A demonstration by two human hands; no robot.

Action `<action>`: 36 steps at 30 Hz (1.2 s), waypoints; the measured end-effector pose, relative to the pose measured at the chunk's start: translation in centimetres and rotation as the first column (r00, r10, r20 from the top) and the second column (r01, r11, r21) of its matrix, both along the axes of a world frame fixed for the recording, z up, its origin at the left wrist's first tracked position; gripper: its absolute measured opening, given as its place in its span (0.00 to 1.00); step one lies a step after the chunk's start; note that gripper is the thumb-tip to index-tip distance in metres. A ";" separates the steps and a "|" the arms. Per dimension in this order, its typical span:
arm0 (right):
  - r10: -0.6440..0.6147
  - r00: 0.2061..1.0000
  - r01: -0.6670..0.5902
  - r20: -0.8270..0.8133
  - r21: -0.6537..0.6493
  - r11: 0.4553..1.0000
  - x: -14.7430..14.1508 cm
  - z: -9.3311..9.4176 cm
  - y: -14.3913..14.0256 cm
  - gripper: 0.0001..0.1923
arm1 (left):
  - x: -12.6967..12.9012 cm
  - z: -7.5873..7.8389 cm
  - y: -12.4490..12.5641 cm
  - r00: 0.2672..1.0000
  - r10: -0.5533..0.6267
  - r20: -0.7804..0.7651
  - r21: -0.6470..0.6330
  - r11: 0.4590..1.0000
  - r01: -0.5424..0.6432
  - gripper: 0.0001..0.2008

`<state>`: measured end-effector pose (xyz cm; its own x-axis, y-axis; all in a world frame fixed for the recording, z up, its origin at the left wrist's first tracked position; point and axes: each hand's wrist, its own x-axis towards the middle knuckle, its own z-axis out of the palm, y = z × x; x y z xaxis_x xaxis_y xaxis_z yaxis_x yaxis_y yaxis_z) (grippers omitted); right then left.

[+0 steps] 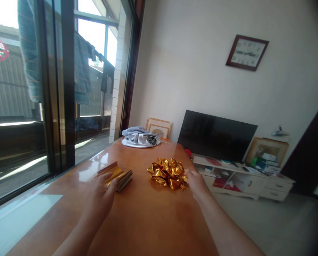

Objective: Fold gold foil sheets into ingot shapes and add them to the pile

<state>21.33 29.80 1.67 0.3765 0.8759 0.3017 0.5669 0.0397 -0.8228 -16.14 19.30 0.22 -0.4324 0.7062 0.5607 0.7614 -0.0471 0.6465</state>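
I find the left hand (98, 193) parted, ungripped, at one foil stack (119, 176); right hand (196, 183), beside one gold pile (167, 173), indeterminable.

One sheet stack (123, 179), one foil heap (168, 173), one television (217, 135) and one clock (247, 52) show.

Pale wall (185, 71), framed clock (247, 52), sunlit window (11, 89)

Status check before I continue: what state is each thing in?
Gold foil sheets: stacked, top curled
Gold foil pieces: creased, heaped
Left hand: at the sheets, grip unclear
Right hand: beside the heap, grip unclear
Grey cloth: bundled
Television: screen dark
Drawers: shut
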 end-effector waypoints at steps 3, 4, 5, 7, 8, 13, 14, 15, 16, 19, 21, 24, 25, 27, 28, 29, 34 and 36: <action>0.109 0.990 -0.113 -0.089 -0.042 0.993 -1.0 -0.5 -3.9 0.26 | -0.5 -0.5 0.2 0.999 0.033 0.031 -0.004 0.999 -0.033 0.22; 0.156 0.979 -0.164 -0.130 -0.058 0.985 -1.4 -0.7 -5.4 0.26 | -0.6 -0.7 0.2 0.998 0.044 0.041 -0.004 0.999 -0.044 0.21; 0.217 0.949 -0.241 -0.229 -0.080 0.967 -1.8 -0.9 -6.9 0.25 | -0.7 -0.8 0.2 0.997 0.055 0.055 0.005 0.998 -0.056 0.20; 0.309 0.880 -0.372 -0.361 -0.120 0.920 -2.5 -1.5 -9.8 0.25 | -0.8 -0.9 0.1 0.997 0.062 0.056 0.011 0.998 -0.063 0.20; 0.333 0.857 -0.415 -0.393 -0.143 0.899 -2.9 -1.8 -11.0 0.25 | -0.7 -0.9 0.0 0.996 0.074 0.051 0.002 0.997 -0.074 0.20; 0.434 0.825 -0.514 -0.362 -0.160 0.842 -4.2 -3.3 -14.2 0.27 | -0.4 -1.3 -0.4 0.995 0.096 0.003 -0.076 0.993 -0.095 0.20; 0.452 0.820 -0.528 -0.351 -0.160 0.834 -4.4 -3.6 -14.3 0.28 | -0.3 -1.5 -0.4 0.996 0.090 -0.010 -0.088 0.992 -0.091 0.20; 0.468 0.815 -0.542 -0.342 -0.162 0.825 -4.5 -3.7 -14.4 0.28 | -0.2 -1.7 -0.4 0.997 0.079 -0.022 -0.099 0.992 -0.081 0.19; 0.481 0.810 -0.554 -0.336 -0.170 0.815 -4.6 -3.9 -14.4 0.29 | -0.1 -2.0 -0.3 0.997 0.065 -0.035 -0.108 0.992 -0.069 0.19; 0.510 0.801 -0.581 -0.314 -0.199 0.789 -4.7 -4.2 -14.4 0.30 | 0.0 -2.9 0.2 0.997 0.028 -0.068 -0.122 0.992 -0.036 0.18; 0.527 0.795 -0.594 -0.302 -0.206 0.778 -4.7 -4.4 -14.3 0.30 | -0.1 -3.4 0.6 0.997 0.018 -0.081 -0.125 0.992 -0.028 0.18; 0.534 0.788 -0.604 -0.308 -0.213 0.768 -4.6 -4.7 -14.3 0.30 | -0.1 -4.1 1.0 0.997 0.011 -0.081 -0.119 0.993 -0.021 0.18; 0.530 0.787 -0.604 -0.316 -0.220 0.766 -4.6 -4.8 -14.3 0.30 | -0.1 -4.3 1.1 0.997 0.011 -0.075 -0.117 0.993 -0.020 0.18; 0.521 0.788 -0.603 -0.328 -0.239 0.761 -4.7 -4.9 -14.3 0.29 | -0.2 -4.5 1.2 0.998 0.015 -0.057 -0.111 0.994 -0.021 0.17; 0.516 0.791 -0.600 -0.330 -0.249 0.760 -4.7 -5.0 -14.3 0.29 | -0.2 -4.6 1.3 0.999 0.017 -0.047 -0.110 0.994 -0.022 0.17; 0.511 0.794 -0.596 -0.330 -0.258 0.760 -4.7 -5.0 -14.3 0.29 | -0.3 -4.7 1.3 0.999 0.019 -0.036 -0.111 0.994 -0.023 0.16; 0.529 0.785 -0.611 -0.323 -0.263 0.746 -4.8 -5.3 -14.3 0.29 | -0.4 -4.9 1.8 0.999 0.031 0.015 -0.131 0.991 -0.029 0.14; 0.543 0.776 -0.623 -0.321 -0.258 0.738 -4.7 -5.5 -14.2 0.29 | -0.3 -4.8 1.9 0.999 0.032 0.035 -0.139 0.990 -0.027 0.14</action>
<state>16.62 15.60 -3.79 -0.2246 0.9718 -0.0723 0.3358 0.0075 -0.9419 -16.45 21.15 -4.58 -0.4732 0.7622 0.4418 0.7364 0.0669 0.6733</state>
